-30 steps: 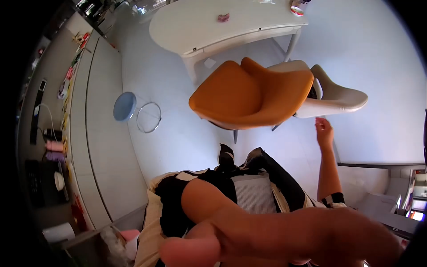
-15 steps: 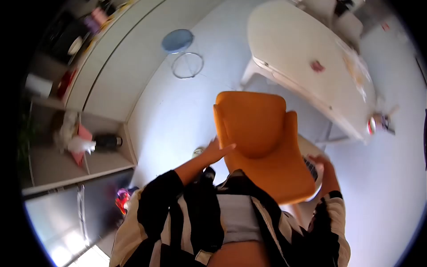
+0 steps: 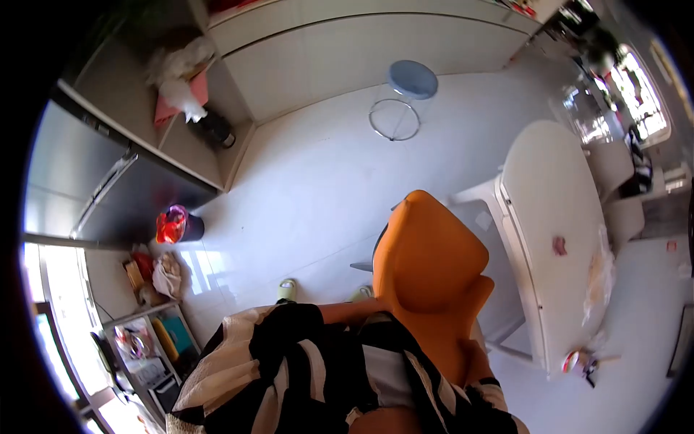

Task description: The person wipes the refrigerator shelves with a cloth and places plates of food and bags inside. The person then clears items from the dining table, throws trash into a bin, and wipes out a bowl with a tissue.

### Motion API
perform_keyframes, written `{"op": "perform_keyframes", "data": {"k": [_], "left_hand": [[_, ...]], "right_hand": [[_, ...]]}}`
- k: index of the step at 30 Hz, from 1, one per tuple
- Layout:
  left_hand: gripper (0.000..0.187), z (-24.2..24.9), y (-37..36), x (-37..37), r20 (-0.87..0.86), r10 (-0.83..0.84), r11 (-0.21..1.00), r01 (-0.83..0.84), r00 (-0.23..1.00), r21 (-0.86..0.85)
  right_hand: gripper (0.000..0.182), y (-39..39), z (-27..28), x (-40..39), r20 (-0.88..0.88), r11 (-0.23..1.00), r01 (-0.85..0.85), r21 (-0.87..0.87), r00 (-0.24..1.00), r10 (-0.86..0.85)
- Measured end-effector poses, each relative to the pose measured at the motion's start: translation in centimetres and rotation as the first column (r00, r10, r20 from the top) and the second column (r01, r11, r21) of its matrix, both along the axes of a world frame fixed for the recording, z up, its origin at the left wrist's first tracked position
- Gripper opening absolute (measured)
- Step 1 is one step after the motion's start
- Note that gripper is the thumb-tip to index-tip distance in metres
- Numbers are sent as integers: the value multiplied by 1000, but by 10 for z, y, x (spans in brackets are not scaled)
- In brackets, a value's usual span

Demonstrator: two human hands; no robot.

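An orange chair with curved armrests stands right in front of my body, turned at an angle. My left hand touches its near left side, and its fingers are hard to make out against the chair and my clothing. On the chair's other side, my right hand rests against the orange seat edge, its fingers mostly hidden. Part of a grey chair leg shows at the left of the backrest.
A white table is to the right, bearing a small reddish item. A blue round stool stands ahead. A bin with a red bag, cabinets and a shelf line the left. Green slippers show below.
The view has swung left, so table and stool appear farther right. The chair has turned relative to my body, and both hands now sit closer against it.
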State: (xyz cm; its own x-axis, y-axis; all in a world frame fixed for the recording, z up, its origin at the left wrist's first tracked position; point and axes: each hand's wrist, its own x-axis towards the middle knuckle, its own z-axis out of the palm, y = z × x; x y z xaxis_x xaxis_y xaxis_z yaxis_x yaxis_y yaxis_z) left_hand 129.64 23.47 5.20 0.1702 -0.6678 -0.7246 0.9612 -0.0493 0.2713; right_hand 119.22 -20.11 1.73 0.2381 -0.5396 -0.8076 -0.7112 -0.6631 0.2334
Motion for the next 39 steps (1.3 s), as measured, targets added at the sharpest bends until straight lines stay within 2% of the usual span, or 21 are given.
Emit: {"op": "perform_keyframes", "data": {"k": [5,10,13,16,20,22,24,25,27,28,29,30,31,33,36,39], "left_hand": [[42,-31,5,19,159,54,996,-66,986,66],[38,-25,38,30,119,198,980,-197,973,-15],[36,-36,73,55,308,-7,999,-5,951,39],[42,-38,140,91,319,139,990,-132,937,-44],[44,-4,214,123,165,307,951,-300,937,-67],[46,-33,252,143,300,126,983,-160,945,92],[45,-10,299,172,313,84,921,-193,946,338],[43,-64,312,185,304,254,939,-310,918,151],[42,-37,350,237,327,294,941,-332,898,65],[42,-37,370,248,373,364,905,-419,853,74],[43,-48,392,259,365,424,895,-445,829,-29],[43,-84,419,270,381,455,878,-477,804,-41],[43,-61,432,282,306,458,882,-470,835,-39],[44,-66,466,302,248,446,888,-460,860,0],[42,-49,497,309,270,448,892,-445,852,-76],[36,-111,538,334,459,340,940,-293,821,-173]], "right_hand": [[38,13,25,33,2,996,-57,-68,998,57],[36,58,50,85,23,986,-127,-105,991,130],[35,99,54,125,36,979,-168,-113,984,173],[35,163,57,175,42,972,-206,-112,977,211],[34,232,46,221,70,962,-261,-79,961,266],[33,278,27,252,97,945,-324,-33,940,326],[33,325,3,289,127,918,-397,12,911,392],[32,348,-5,306,150,913,-407,20,904,400],[32,390,-24,346,189,908,-418,42,895,403],[32,414,-34,365,209,902,-428,60,889,408],[31,434,-44,381,222,899,-432,70,885,408],[31,452,-51,395,237,899,-431,81,884,403],[31,467,-58,408,251,897,-432,93,882,399],[31,489,-67,427,268,900,-424,99,882,386],[30,511,-76,440,284,903,-419,99,881,378],[29,513,-82,451,311,912,-399,98,883,353]]}}
